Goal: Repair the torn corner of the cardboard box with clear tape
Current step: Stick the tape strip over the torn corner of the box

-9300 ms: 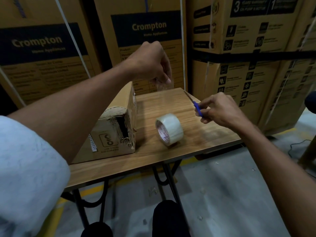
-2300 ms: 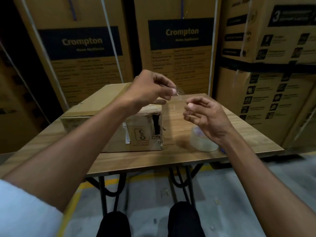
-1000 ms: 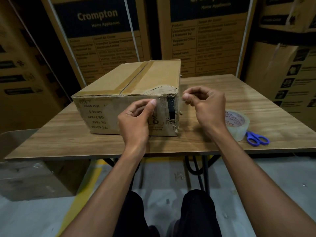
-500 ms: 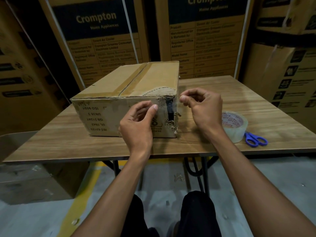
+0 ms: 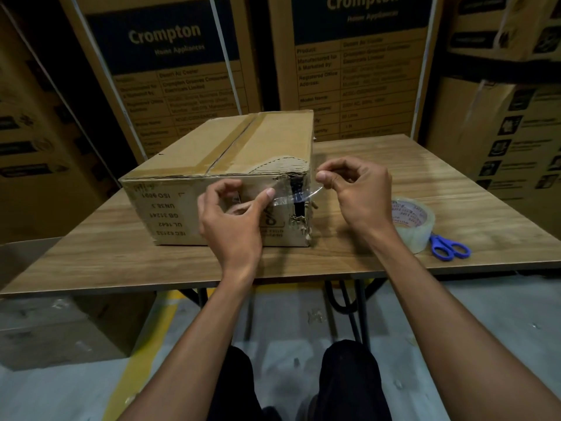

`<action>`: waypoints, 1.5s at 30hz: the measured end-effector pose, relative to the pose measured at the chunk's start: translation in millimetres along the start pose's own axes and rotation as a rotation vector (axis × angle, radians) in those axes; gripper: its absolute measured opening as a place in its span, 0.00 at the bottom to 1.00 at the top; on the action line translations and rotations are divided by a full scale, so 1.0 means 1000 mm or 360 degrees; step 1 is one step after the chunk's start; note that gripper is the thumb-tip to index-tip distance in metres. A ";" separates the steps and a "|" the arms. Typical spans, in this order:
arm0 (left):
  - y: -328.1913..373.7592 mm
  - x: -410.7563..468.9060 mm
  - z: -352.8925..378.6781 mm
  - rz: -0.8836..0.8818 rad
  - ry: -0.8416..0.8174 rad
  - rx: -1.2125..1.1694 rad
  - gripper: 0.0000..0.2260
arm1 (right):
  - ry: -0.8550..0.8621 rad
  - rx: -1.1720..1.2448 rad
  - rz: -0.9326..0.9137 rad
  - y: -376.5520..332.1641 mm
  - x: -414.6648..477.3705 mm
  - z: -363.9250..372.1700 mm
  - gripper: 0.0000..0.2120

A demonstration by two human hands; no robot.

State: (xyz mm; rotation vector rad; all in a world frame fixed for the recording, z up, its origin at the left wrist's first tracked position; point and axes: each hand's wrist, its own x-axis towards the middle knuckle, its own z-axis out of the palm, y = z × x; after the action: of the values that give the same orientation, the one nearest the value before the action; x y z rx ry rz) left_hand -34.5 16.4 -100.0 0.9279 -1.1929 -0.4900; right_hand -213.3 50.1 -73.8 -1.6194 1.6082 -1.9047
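Observation:
A brown cardboard box (image 5: 212,165) sits on the wooden table (image 5: 394,165). Its near right corner (image 5: 299,205) is torn, with a dark vertical gap and ragged edges. A strip of clear tape (image 5: 299,196) stretches across that gap. My left hand (image 5: 233,220) presses the strip's left end against the box front with the thumb. My right hand (image 5: 358,192) pinches the strip's right end just past the corner, a little off the box side.
A roll of clear tape (image 5: 414,223) lies on the table to the right of my right hand, with blue-handled scissors (image 5: 449,246) beside it near the table's front edge. Tall printed cartons (image 5: 170,65) stand behind and to both sides of the table.
The scissors and roll were put down on the table. Both hands brought the cut strip to the torn corner; in the last half second it has come to lie across the gap.

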 end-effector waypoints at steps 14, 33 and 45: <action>-0.002 0.037 -0.003 0.0829 -0.0446 0.0610 0.16 | -0.0053 0.0058 -0.0041 0.001 0.003 -0.001 0.10; -0.013 0.043 -0.003 0.0998 -0.0590 0.0614 0.23 | 0.0065 0.0330 -0.0009 0.015 0.006 0.016 0.09; -0.013 0.042 -0.002 0.0948 -0.0580 0.0627 0.22 | -0.0046 0.0408 0.0293 0.017 -0.002 0.006 0.18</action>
State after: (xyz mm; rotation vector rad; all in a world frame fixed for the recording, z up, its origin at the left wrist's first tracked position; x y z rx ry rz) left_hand -17.0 -21.7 -87.1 0.7709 -1.8602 0.0700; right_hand -215.8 41.2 -88.9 -1.3427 1.3821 -1.8920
